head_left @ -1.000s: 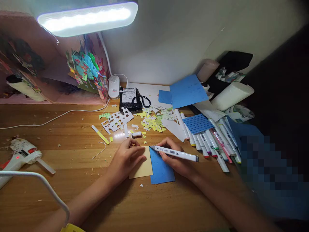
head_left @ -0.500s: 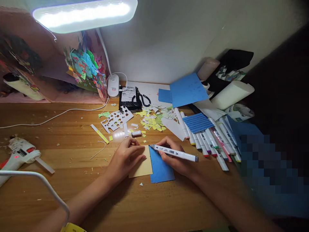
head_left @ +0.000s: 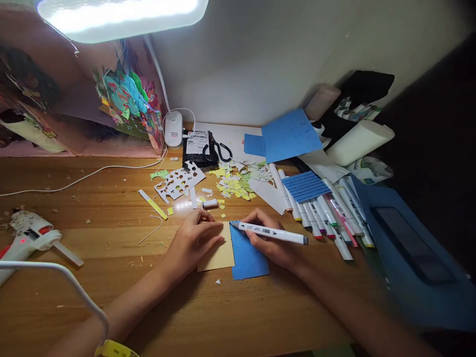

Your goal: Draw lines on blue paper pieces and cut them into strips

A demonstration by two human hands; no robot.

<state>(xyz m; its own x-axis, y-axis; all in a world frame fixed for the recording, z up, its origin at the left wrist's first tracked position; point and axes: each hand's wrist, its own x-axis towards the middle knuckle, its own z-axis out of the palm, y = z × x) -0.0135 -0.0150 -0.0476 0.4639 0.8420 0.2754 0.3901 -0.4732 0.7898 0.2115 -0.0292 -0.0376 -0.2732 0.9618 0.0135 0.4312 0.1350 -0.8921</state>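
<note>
Through the head camera I can pick out a barcode on the barrel of the white marker (head_left: 275, 233), between two small black triangles, but the smaller print is beyond me. The right hand (head_left: 267, 244) grips this marker, its grey tip at the top left corner of the blue sheet (head_left: 251, 263), where short dark ticks run along the top edge. The blue sheet lies flat on the desk (head_left: 208, 317) in front of me. The left hand (head_left: 195, 235) is partly curled, holding nothing up, its fingers resting on the tan card (head_left: 215, 259). That card's right edge meets the sheet's left edge; I can't tell whether they overlap.

Farther back, a black package (head_left: 197, 145) bears a white label with a barcode and dark lettering I can't make out. The white box (head_left: 173, 130) beside it has red print, too small to read.

For room, I see wood grain with scattered crumbs between my left forearm and the hot glue gun (head_left: 28, 238), and more wood nearer me. On the right, a row of markers (head_left: 320, 218) lies near the right hand, a ruled blue piece (head_left: 305, 187) on top.
</note>
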